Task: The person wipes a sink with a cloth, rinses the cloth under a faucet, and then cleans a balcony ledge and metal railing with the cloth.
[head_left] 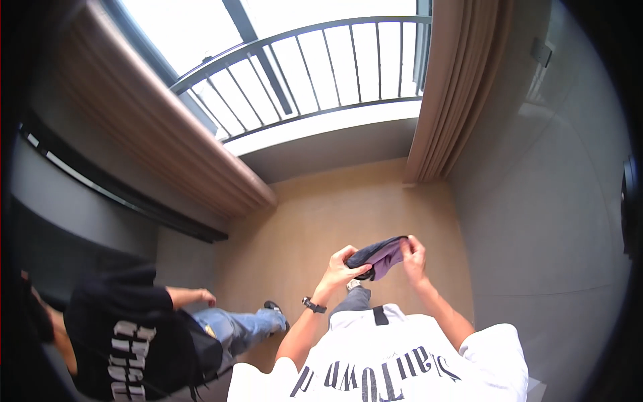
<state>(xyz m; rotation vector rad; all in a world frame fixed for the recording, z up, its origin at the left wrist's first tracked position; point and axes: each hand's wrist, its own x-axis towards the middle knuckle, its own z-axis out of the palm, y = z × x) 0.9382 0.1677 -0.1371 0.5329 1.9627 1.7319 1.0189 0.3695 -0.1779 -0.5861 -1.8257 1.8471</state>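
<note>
Floor (pixel 308 208), cloth (pixel 386 258) between left (pixel 339 269) and right grip (pixel 414 260)

1. White T-shirt (pixel 429 328), loose, with short, wide sleeves (pixel 495 342).
2. Large dark lettering (pixel 387 386) curving across the chest.
3. Small black rectangular patch (pixel 380 315) near the shirt's lower edge.
4. Left hand (pixel 339 269) bare, dark strapped watch (pixel 313 305) at its wrist.
5. Grey trousers (pixel 349 301); pale shoe (pixel 353 285).

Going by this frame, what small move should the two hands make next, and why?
Probably ease the right hand slightly away from the left hand, to spread the purple and dark fabric item: the hands grip it at opposite ends, and its purple part seems to hang slack between them.
</note>
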